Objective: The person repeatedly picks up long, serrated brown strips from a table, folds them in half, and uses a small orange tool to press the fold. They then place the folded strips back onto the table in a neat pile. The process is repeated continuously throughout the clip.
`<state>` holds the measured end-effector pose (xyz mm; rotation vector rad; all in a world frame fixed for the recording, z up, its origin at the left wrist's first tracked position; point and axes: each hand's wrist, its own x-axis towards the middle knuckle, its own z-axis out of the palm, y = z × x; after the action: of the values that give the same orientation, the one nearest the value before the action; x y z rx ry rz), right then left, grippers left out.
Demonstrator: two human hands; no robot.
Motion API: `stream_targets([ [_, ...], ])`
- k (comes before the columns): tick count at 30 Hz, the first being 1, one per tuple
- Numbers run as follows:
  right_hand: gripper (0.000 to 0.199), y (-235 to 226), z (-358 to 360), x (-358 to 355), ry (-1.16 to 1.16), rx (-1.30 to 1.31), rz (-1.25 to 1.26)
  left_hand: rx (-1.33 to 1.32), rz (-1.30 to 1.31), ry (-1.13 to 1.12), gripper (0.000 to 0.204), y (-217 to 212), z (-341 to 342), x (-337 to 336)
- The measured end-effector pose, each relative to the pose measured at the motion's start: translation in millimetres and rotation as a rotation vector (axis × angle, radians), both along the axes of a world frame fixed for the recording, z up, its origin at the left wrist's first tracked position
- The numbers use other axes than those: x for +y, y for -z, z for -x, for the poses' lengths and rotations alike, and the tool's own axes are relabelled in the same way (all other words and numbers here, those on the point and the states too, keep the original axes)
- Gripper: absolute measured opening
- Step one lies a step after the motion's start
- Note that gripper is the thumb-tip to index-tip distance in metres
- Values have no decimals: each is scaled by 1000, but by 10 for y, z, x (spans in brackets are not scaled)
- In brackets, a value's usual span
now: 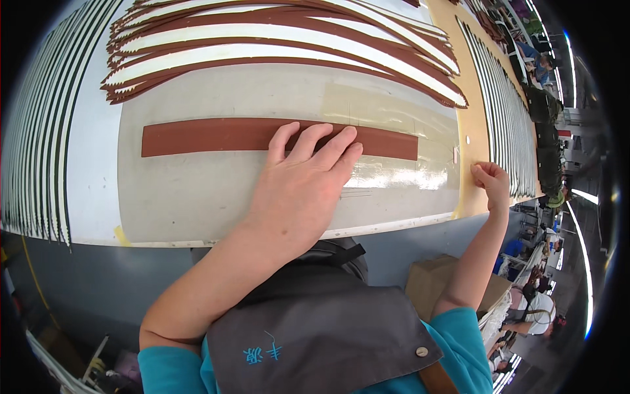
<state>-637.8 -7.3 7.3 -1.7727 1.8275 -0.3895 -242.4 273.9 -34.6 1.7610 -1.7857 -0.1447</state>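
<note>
The left hand (298, 187) lies across a flat reddish-brown strip (203, 136), its spread fingertips on the strip right of the middle. The strip runs nearly level over a grey mat (174, 190) on the table (95, 177). The right hand (493, 184) is well apart from it, near the table's right part — thumb and fingers drawn together, whatever may be between them too small to tell. Beyond the mat's bare part lies a pile of brown-and-white strips (275, 33) with jagged ends. Dark-and-white strips line both sides — a left row (39, 144) and a right row (505, 118). Below, the person wears a dark apron (315, 335) over teal sleeves (172, 369).
</note>
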Motion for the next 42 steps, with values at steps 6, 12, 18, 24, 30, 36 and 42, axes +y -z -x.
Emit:
stream_targets([
  [6, 9, -245, -919, 504, -292, -228, 200, 9, 13, -7, 38, 11, 8, -13],
  [12, 13, -41, -2479, 1247, -510, -534, -100, 12, 17, -25, 37, 12, 0, -19],
  [18, 14, 105, -2639, 1259, -460, -445, -74, 61, 20, -27, 37, 29, 15, -27],
  [24, 15, 42, -2598, 1272, -437, -491, -131, 87, 1, -21, 37, 16, 21, -16],
  [30, 15, 41, -2623, 1281, -419, -425, -145, 85, 23, -30, 38, 33, 16, -28],
  [36, 13, 112, -2651, 1305, -401, -440, -86, 82, 31, -37, 38, 44, 16, -31],
  [42, 13, 153, -2669, 1313, -395, -448, -61, 84, 33, -40, 39, 40, 16, -31],
])
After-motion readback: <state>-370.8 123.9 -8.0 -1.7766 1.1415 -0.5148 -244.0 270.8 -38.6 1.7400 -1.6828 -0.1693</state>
